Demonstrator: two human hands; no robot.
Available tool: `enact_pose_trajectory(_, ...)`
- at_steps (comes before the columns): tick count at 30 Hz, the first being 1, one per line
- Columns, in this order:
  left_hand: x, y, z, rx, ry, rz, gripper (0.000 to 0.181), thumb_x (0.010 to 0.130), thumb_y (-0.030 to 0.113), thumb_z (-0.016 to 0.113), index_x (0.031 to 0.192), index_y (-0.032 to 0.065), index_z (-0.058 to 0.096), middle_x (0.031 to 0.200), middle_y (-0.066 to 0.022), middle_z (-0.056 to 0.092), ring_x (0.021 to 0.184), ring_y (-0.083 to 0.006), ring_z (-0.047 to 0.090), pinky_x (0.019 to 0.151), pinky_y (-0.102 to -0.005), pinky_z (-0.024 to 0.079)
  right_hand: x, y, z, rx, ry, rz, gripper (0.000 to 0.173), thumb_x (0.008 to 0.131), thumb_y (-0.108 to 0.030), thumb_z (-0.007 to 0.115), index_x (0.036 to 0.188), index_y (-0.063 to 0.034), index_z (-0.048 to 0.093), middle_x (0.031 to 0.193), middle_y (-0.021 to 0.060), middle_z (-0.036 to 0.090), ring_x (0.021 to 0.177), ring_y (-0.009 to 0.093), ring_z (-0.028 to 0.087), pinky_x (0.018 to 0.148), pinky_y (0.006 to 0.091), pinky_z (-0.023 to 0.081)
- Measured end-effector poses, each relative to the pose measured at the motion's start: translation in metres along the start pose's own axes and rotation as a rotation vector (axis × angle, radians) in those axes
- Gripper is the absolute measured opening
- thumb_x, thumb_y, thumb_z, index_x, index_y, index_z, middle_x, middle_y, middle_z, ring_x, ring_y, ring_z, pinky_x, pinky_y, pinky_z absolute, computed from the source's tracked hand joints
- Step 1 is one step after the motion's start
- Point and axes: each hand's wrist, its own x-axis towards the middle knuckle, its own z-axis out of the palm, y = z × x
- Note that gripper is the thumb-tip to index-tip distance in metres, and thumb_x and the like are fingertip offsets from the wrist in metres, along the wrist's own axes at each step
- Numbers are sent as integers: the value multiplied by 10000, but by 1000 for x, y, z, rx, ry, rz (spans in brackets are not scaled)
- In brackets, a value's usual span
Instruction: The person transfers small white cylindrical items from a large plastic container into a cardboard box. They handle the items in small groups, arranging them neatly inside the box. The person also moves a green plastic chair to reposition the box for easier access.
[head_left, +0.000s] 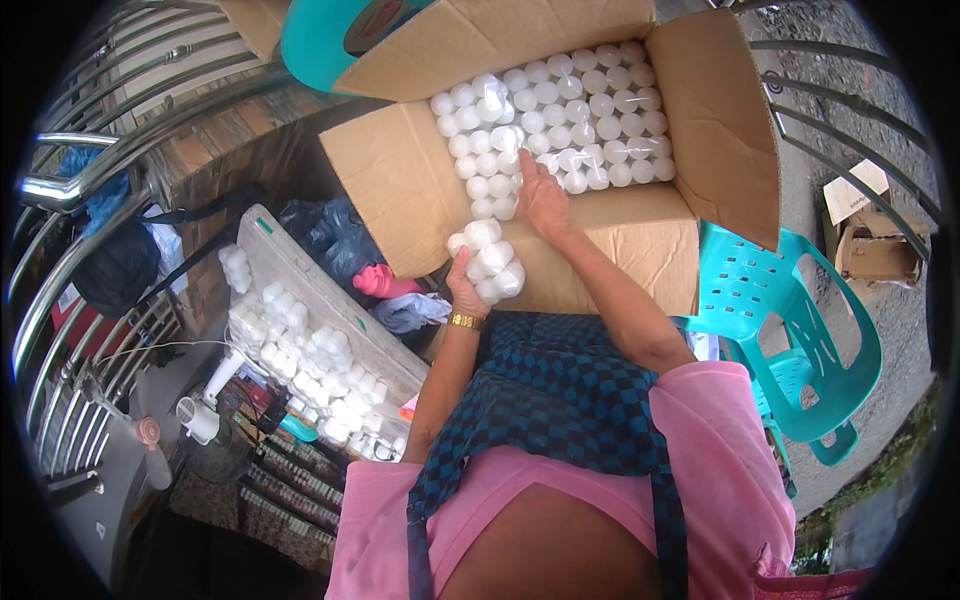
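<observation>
Before me stands an open cardboard box (600, 232), filled with rows of white round-ended pieces (559, 112) in clear plastic wrap. My left hand (465, 289), with a gold-coloured watch or bracelet at the wrist, grips a clear-wrapped pack of white pieces (495, 262) at the box's near left corner. Over the near side of the box reaches my right hand (545, 199). Its index finger is stretched out and touches the wrapped pieces near the box's left part; nothing is seen held in it. The undersides of its fingers are hidden.
On the left, several more white packs (322, 367) cover a surface beside a pale grey board (322, 285). A pink bottle (386, 281) and cloth lie beside the box. Teal plastic chairs (780, 300) stand at right. Metal railings (847, 105) curve around; a small fan (150, 442) is lower left.
</observation>
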Motion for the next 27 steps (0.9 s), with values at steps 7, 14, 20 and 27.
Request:
enact_pose_trajectory(7,1,-2,-3,-15,-19,3,523,882,426,590,1232,45,514,1064,-127,635,910,-282,643,791,-454,539,7,5,5,40,30,-49,738,759,-19,620,1422,-49,296,1180,238,530,1033,422,566,906,473,479)
enact_pose_trajectory(14,-3,9,20,-61,-8,-51,460,899,390,581,1200,47,533,1056,-116,634,909,-251,645,770,-421,542,-19,-3,-20,-54,231,-231,623,819,-143,633,1380,-35,385,1199,242,544,1071,437,541,925,491,455)
enact_pose_trajectory(20,6,37,64,675,-100,-65,559,919,460,544,1255,14,516,1129,-157,619,1046,-248,606,884,-349,478,-42,-20,-83,590,-461,31,578,869,-375,648,1323,-51,496,1192,166,599,1048,286,586,827,383,497)
enact_pose_trajectory(27,38,40,99,1019,-28,474,663,949,486,453,1388,-7,391,1354,-248,457,1235,-351,472,1017,-401,375,-15,-6,-123,868,-246,63,540,830,-361,730,1221,-45,535,1073,90,618,923,180,606,651,291,531)
